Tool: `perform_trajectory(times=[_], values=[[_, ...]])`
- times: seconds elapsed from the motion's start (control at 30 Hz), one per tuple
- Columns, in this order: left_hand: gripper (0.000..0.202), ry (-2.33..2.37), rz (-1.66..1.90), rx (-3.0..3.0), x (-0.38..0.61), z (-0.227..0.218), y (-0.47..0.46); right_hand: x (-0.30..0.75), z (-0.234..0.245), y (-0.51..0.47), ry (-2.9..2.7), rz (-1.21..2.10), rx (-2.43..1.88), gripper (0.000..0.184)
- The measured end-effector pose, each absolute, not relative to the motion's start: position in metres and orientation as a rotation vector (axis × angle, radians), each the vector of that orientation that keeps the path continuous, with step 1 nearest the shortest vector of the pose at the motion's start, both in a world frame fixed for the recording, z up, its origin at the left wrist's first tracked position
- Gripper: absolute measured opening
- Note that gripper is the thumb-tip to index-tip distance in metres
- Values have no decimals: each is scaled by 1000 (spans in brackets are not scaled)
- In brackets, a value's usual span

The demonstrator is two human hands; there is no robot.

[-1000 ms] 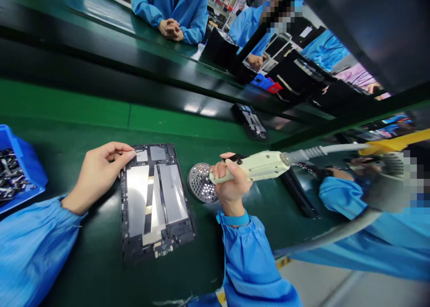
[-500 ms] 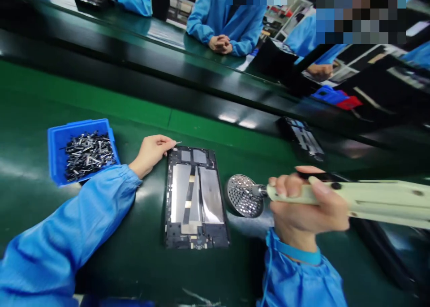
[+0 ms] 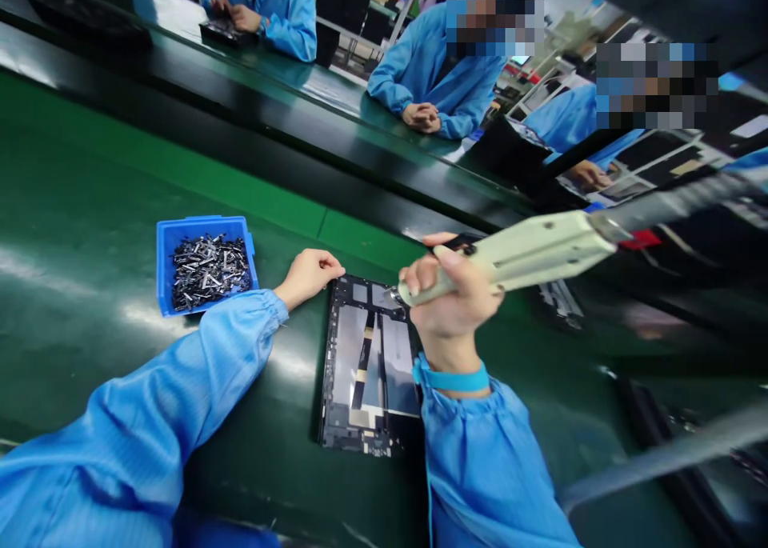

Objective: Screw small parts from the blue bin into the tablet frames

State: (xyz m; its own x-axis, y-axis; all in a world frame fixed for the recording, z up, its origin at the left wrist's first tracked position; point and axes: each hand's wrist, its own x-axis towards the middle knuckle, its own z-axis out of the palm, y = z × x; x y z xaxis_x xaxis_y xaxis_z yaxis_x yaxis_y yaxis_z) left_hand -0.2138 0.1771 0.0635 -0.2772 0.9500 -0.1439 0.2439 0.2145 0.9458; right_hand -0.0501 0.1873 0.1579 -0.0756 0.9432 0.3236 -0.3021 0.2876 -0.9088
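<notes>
An opened tablet point(image 3: 346, 352) lies flat on the green bench, its silver inner plates and a dark ribbon cable showing. My left hand point(image 3: 312, 276) is at its top left corner, thumb and fingers pinched together; whatever is between them is too small to make out. In my right hand point(image 3: 453, 300) is a pale electric screwdriver point(image 3: 528, 252), its tip pointing down-left over the tablet's upper right part. My right hand and sleeve cover the tablet's right edge. Left of my left hand stands a blue bin point(image 3: 165, 268) full of small dark and silver parts point(image 3: 210, 272).
A grey hose or cable point(image 3: 684, 196) runs from the screwdriver's rear end. Another device point(image 3: 561, 302) lies to the right, beyond my right arm. Across the dark raised ledge point(image 3: 240, 136) sit several co-workers in blue, one with clasped hands point(image 3: 422, 117).
My right hand has brought the screwdriver left, from beside the tablet to over its upper part. The round perforated metal dish is now hidden. My left hand stays at the corner; the view has shifted.
</notes>
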Motion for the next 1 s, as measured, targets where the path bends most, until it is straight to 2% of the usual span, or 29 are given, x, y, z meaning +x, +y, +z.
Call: perform_trajectory(times=[0.3,1.0], values=[[9,1779,1057,1184,-211,57,179,-109,134,224,-1201,1225,-720,21],[17,1860,938,1250,-210,64,177,-123,113,225,-1225,1214,-748,16]])
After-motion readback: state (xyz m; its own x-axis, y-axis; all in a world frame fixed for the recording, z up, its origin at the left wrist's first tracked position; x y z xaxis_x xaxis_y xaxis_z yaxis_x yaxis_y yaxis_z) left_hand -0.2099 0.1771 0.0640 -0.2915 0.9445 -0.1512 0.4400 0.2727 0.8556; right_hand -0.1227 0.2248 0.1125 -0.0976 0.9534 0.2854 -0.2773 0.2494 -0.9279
